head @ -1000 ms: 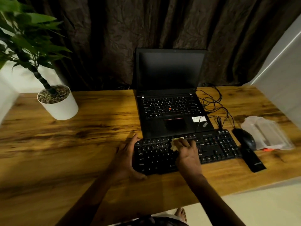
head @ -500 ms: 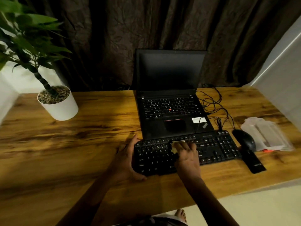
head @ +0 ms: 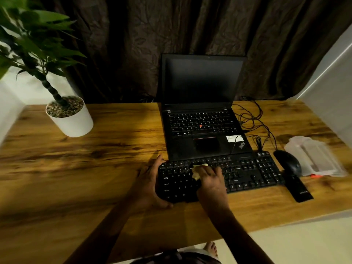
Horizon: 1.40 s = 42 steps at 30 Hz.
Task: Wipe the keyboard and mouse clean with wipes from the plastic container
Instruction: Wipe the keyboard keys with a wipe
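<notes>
A black keyboard [head: 253,172] lies across the wooden desk in front of an open laptop. My left hand [head: 146,184] grips the keyboard's left end, thumb under the near corner. My right hand [head: 210,181] presses a pale crumpled wipe [head: 197,171] onto the upper key rows left of the middle; most of the wipe is hidden under the fingers. A black mouse [head: 288,161] sits just right of the keyboard. The clear plastic container [head: 314,156] lies to the right of the mouse.
The black laptop [head: 203,130] stands open right behind the keyboard, its screen dark. Tangled black cables [head: 253,119] run behind the mouse. A flat black object [head: 298,187] lies near the desk's front edge. A white potted plant [head: 71,119] stands at the back left.
My right hand has slid the wipe a little leftward along the upper key rows. My left hand keeps its hold on the keyboard's left end.
</notes>
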Available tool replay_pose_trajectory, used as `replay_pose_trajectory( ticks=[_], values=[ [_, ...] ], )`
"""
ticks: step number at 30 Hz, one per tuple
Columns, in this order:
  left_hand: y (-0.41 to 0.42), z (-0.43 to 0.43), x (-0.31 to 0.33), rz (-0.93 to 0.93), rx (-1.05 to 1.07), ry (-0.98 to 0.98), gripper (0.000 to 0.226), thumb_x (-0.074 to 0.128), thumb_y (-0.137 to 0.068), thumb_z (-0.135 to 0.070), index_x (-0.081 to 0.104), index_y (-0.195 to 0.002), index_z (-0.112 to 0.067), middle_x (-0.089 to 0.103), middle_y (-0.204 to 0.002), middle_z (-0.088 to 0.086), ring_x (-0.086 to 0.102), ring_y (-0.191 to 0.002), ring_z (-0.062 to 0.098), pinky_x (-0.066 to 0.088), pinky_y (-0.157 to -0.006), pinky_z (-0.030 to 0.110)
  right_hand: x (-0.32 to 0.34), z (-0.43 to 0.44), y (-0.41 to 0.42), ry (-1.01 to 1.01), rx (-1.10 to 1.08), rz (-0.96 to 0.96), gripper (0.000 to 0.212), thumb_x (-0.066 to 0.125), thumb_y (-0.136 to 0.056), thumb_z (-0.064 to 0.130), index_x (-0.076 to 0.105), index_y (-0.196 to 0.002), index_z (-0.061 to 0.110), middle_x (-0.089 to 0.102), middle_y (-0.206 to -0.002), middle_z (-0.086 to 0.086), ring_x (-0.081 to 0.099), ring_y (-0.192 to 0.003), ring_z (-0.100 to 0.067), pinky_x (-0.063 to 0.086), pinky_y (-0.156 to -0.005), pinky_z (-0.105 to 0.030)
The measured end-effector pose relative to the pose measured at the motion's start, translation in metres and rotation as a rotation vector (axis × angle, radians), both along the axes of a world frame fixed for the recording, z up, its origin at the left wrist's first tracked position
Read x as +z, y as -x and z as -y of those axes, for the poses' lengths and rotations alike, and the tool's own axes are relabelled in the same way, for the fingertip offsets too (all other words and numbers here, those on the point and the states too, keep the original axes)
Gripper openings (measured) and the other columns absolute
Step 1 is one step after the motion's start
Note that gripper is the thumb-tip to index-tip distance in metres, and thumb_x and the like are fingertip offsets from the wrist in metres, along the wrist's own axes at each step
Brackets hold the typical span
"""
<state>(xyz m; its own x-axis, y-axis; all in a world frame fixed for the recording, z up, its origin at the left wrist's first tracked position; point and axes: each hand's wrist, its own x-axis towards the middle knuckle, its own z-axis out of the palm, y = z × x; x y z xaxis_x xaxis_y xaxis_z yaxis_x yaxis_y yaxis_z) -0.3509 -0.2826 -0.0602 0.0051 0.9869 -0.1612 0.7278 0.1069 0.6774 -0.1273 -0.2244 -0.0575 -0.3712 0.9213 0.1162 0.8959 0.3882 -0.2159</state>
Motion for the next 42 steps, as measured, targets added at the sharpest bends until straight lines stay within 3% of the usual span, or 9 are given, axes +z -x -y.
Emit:
replay_pose_trajectory(
  ticks=[3, 8, 12, 16, 22, 27, 33, 37, 42],
  values=[
    [0.0, 0.0, -0.002, 0.006, 0.008, 0.01, 0.159, 0.086, -0.037, -0.063, -0.023, -0.149, -0.039, 0.02, -0.158, -0.018, 0.018, -0.144, 0.023, 0.011, -0.116, 0.045, 0.008, -0.006, -0.001, 0.015, -0.028, 0.022, 0.053, 0.067, -0.07, 0.001, 0.063, -0.118, 0.023, 0.062, -0.119, 0.0, 0.052, -0.105, -0.025, 0.044, -0.087, -0.033],
    [-0.001, 0.002, 0.003, 0.011, 0.023, -0.022, 0.155, 0.087, -0.04, -0.062, -0.02, -0.15, -0.039, 0.023, -0.158, -0.015, 0.018, -0.145, 0.021, 0.008, -0.113, 0.039, 0.027, -0.012, -0.019, 0.022, -0.292, 0.028, 0.054, 0.067, -0.072, -0.002, 0.063, -0.121, 0.02, 0.061, -0.122, -0.006, 0.048, -0.112, -0.032, 0.044, -0.089, -0.038],
    [-0.003, 0.003, 0.005, -0.011, 0.012, -0.029, 0.154, 0.088, -0.042, -0.063, -0.022, -0.147, -0.041, 0.023, -0.158, -0.015, 0.021, -0.142, 0.019, 0.012, -0.113, 0.037, 0.026, 0.001, 0.009, 0.04, -0.13, 0.049, 0.04, 0.059, -0.081, 0.01, 0.062, -0.12, 0.016, 0.059, -0.119, -0.007, 0.05, -0.109, -0.032, 0.05, -0.087, -0.04],
    [-0.002, 0.002, 0.002, -0.016, 0.019, -0.021, 0.157, 0.086, -0.036, -0.068, -0.027, -0.143, -0.046, 0.024, -0.158, -0.018, 0.025, -0.139, 0.019, 0.016, -0.113, 0.039, 0.017, 0.014, 0.035, 0.025, 0.046, 0.02, 0.044, 0.073, -0.065, 0.004, 0.068, -0.108, 0.014, 0.064, -0.106, -0.008, 0.056, -0.094, -0.029, 0.055, -0.071, -0.037],
    [-0.001, 0.003, 0.004, 0.005, 0.023, -0.026, 0.156, 0.086, -0.038, -0.068, -0.021, -0.149, -0.042, 0.024, -0.158, -0.015, 0.022, -0.14, 0.017, 0.021, -0.117, 0.047, 0.023, -0.001, 0.009, 0.037, -0.119, 0.016, 0.039, 0.063, -0.082, 0.014, 0.062, -0.12, 0.024, 0.053, -0.124, -0.003, 0.045, -0.11, -0.025, 0.052, -0.084, -0.037],
    [-0.001, 0.002, -0.001, -0.005, 0.025, -0.008, 0.159, 0.087, -0.036, -0.068, -0.016, -0.153, -0.038, 0.027, -0.157, -0.017, 0.027, -0.138, 0.022, 0.025, -0.114, 0.046, 0.019, 0.006, 0.027, 0.008, -0.058, 0.037, 0.039, 0.062, -0.075, 0.006, 0.066, -0.114, 0.014, 0.06, -0.114, -0.009, 0.051, -0.102, -0.03, 0.053, -0.077, -0.037],
    [-0.002, 0.003, 0.001, -0.022, 0.024, -0.033, 0.16, 0.089, -0.037, -0.065, -0.013, -0.155, -0.031, 0.028, -0.156, -0.018, 0.03, -0.136, 0.019, 0.023, -0.11, 0.039, 0.021, 0.014, 0.046, -0.002, 0.082, -0.015, 0.044, 0.073, -0.062, 0.0, 0.07, -0.104, 0.016, 0.065, -0.104, -0.006, 0.057, -0.093, -0.03, 0.056, -0.065, -0.035],
    [-0.002, 0.002, 0.005, -0.001, 0.032, -0.036, 0.158, 0.089, -0.038, -0.062, -0.013, -0.155, -0.032, 0.027, -0.157, -0.017, 0.023, -0.142, 0.018, 0.018, -0.117, 0.051, 0.02, 0.001, 0.025, 0.014, -0.057, 0.057, 0.042, 0.07, -0.075, 0.006, 0.067, -0.114, 0.02, 0.06, -0.117, -0.006, 0.054, -0.103, -0.031, 0.058, -0.075, -0.039],
    [-0.002, 0.002, 0.002, -0.018, 0.021, -0.034, 0.151, 0.08, -0.042, -0.07, -0.012, -0.155, -0.031, 0.027, -0.156, -0.019, 0.026, -0.139, 0.02, 0.02, -0.114, 0.045, 0.019, 0.012, 0.05, 0.03, 0.03, 0.046, 0.042, 0.066, -0.073, 0.006, 0.065, -0.114, 0.014, 0.058, -0.116, -0.008, 0.053, -0.102, -0.029, 0.054, -0.077, -0.033]
  ],
)
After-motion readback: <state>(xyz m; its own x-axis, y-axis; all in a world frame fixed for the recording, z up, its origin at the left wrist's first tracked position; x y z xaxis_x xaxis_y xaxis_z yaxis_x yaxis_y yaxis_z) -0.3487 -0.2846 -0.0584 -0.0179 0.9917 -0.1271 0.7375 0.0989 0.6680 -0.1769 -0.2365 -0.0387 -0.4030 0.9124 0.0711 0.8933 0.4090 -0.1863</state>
